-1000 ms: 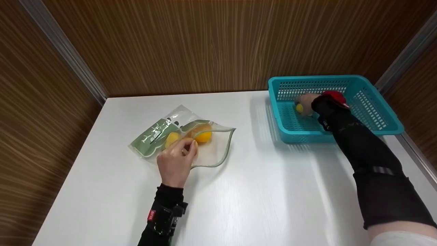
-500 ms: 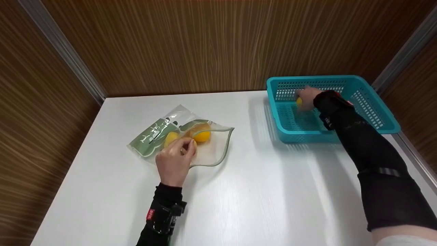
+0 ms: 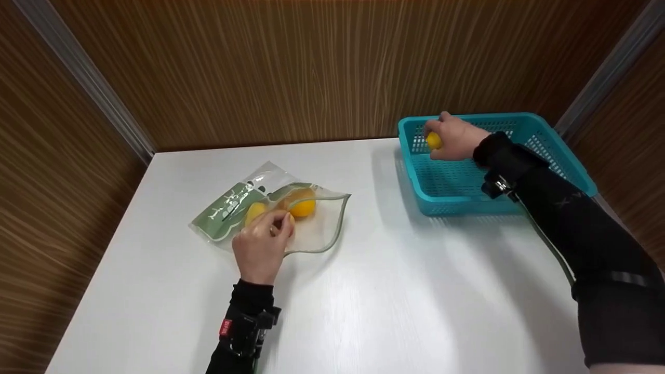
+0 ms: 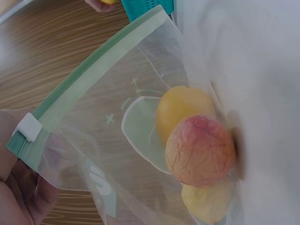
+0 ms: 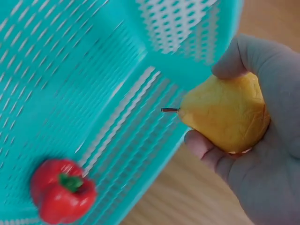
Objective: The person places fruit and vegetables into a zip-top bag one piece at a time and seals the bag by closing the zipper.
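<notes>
My left hand [image 3: 261, 246] pinches the top edge of a clear zip bag [image 3: 324, 223] with green print, near the white slider [image 4: 29, 127] at one end of its zip. Inside lie a peach [image 4: 200, 150], an orange-yellow fruit [image 4: 183, 110] and a pale yellow fruit [image 4: 208, 200]. My right hand [image 3: 456, 138] grips a yellow pear [image 5: 227, 112] between thumb and fingers, its stem pointing out. It is at the left part of the teal basket [image 3: 423, 189], close to the rim. A red bell pepper [image 5: 62, 191] sits in the basket in the right wrist view.
The white table [image 3: 353, 301] lies under bag and basket, with bare surface between the two. Wood-grain panels [image 3: 270, 67] rise behind and at both sides, with the basket standing close to the back right corner.
My right hand has risen from low in the basket and moved left toward its rim, carrying the pear. The left hand keeps its grip on the bag's edge.
</notes>
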### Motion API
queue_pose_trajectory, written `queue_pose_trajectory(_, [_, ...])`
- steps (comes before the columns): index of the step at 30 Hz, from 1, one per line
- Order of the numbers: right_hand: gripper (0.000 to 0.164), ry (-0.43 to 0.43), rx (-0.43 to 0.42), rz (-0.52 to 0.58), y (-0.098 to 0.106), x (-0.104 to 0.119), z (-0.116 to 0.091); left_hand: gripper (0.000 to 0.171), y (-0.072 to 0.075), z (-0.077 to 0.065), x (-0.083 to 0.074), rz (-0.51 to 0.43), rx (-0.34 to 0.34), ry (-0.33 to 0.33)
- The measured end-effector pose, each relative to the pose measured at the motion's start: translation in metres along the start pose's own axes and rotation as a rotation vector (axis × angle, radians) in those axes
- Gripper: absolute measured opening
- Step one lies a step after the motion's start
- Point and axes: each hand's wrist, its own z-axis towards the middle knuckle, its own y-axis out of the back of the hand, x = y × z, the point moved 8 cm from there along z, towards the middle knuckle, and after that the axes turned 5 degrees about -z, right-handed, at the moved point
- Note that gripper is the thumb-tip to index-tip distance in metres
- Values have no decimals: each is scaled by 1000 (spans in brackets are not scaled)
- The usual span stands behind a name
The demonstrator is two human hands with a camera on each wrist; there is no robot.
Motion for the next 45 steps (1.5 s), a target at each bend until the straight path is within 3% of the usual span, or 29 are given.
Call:
queue_pose_trajectory(8, [49, 126, -124, 62, 17, 67, -20, 10, 0, -1, 6, 6, 6, 12])
queue_pose_trajectory(18, [50, 323, -182, 83, 6, 145, -47, 9, 0, 2, 8, -5, 1, 26])
queue_pose_trajectory(31, [44, 530, -145, 65, -21, 209, -70, 9, -4, 5, 6, -12, 2, 19])
queue_pose_trajectory(45, [46, 621, -150, 91, -47, 259, -65, 8, -6, 6, 6, -27, 1, 16])
